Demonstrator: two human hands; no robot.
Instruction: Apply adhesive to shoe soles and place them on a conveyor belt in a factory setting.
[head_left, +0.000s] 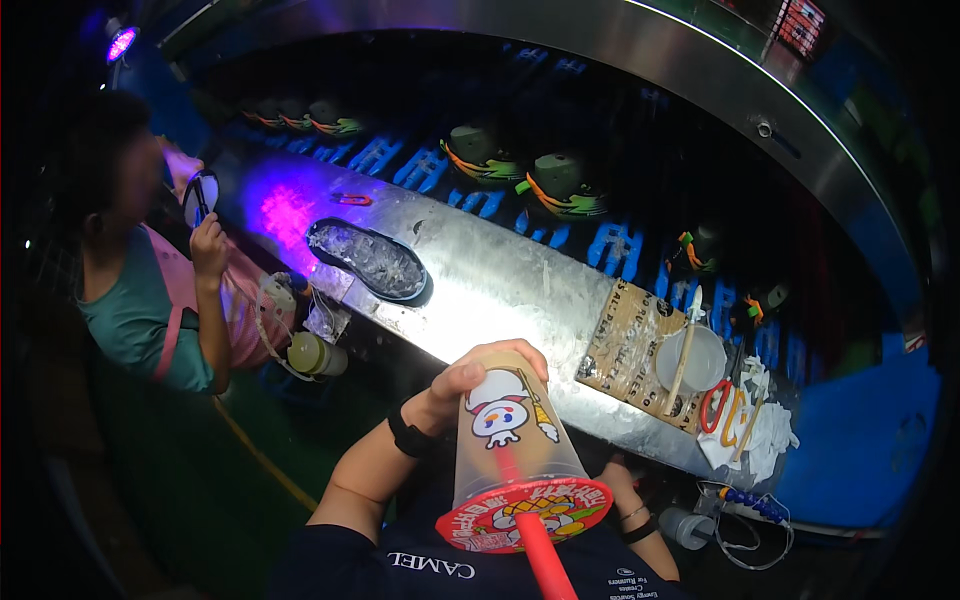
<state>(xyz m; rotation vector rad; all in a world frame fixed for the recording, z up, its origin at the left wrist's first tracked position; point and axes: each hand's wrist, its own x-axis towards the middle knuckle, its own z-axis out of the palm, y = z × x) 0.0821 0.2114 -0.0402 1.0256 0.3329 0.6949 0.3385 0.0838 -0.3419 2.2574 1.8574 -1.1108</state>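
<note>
My left hand (478, 372) is wrapped round the base of a clear plastic drink cup (525, 425) with a printed cartoon figure and a pale brown drink. The cup is tilted, its red printed lid (490, 520) facing me. A thick red straw (545, 560) comes out of the lid toward the lower edge of the picture. My right hand (618, 482) is low beside the bench edge, right of the cup. Only part of it shows above a bracelet, and its fingers are hidden. Beyond the cup, a dark shoe sole (372, 262) lies on the metal workbench (500, 290).
Cardboard (625, 340) bears a white bowl (692, 360) and a brush (682, 365). Red-handled scissors (713, 405) and crumpled tissue (770, 430) lie to the right. Behind the bench, blue racks (615, 250) carry dark shoe uppers (562, 185). A person in a pink apron (185, 300) works at left.
</note>
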